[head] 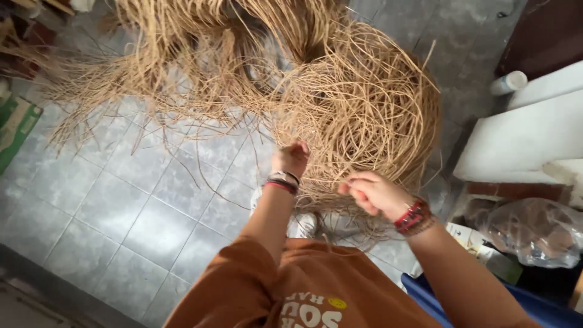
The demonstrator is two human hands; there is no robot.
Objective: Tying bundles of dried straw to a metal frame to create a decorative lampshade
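Observation:
A big tangled coil of tan rattan strands (358, 103) hangs in front of me over a grey tiled floor (133, 206). My left hand (291, 159) is closed around a bunch of strands at the coil's lower left. My right hand (373, 193) pinches a few strands at the coil's lower edge, fingers curled. Both wrists carry red and dark bracelets. More loose rattan (152, 67) spreads out at the upper left. My orange shirt fills the bottom of the view.
White blocks or slabs (522, 136) stand at the right with a white cylinder (509, 82) behind. A clear plastic bag (534, 231) lies at the lower right beside a blue container rim (546, 310). A green and tan box (15, 124) sits at the left edge.

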